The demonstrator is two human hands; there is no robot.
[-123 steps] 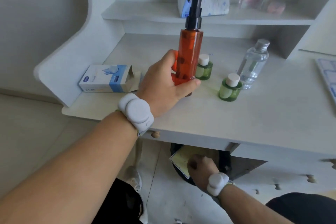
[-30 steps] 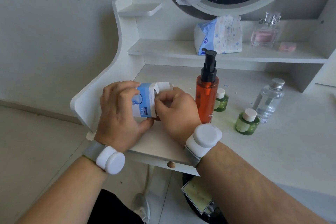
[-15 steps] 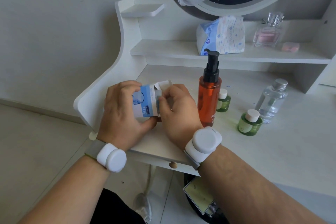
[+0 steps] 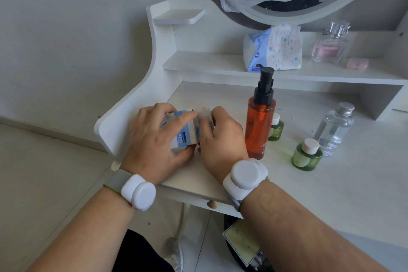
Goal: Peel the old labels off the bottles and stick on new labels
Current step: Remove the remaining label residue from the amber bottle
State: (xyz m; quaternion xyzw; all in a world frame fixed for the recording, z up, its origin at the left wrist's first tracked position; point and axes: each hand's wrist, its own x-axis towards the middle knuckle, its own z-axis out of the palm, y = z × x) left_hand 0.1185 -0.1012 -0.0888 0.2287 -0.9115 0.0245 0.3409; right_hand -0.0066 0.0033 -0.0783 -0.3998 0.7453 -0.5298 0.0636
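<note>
Gripping a small blue-and-white box (image 4: 184, 133) from its left side, the left hand (image 4: 154, 139) has its fingers curled over the top and its thumb under the near edge. The right hand (image 4: 220, 139) meets it from the other side, fingertips at the open end of the box where a pale flap (image 4: 205, 112) stands up; motion blur hides whether they pinch the flap or reach inside. Both hands hover over the near left corner of the white vanity desk (image 4: 331, 194). Just right of the right hand an orange pump bottle (image 4: 259, 126) stands upright. Tucked behind it is a small green bottle (image 4: 276, 129), and a second green bottle (image 4: 306, 154) sits further right. Beyond that one stands a clear bottle (image 4: 335, 128) with a silver cap. Far past the hands, a tissue pack (image 4: 273, 49) and a pink perfume bottle (image 4: 331, 46) rest on the shelf
</note>
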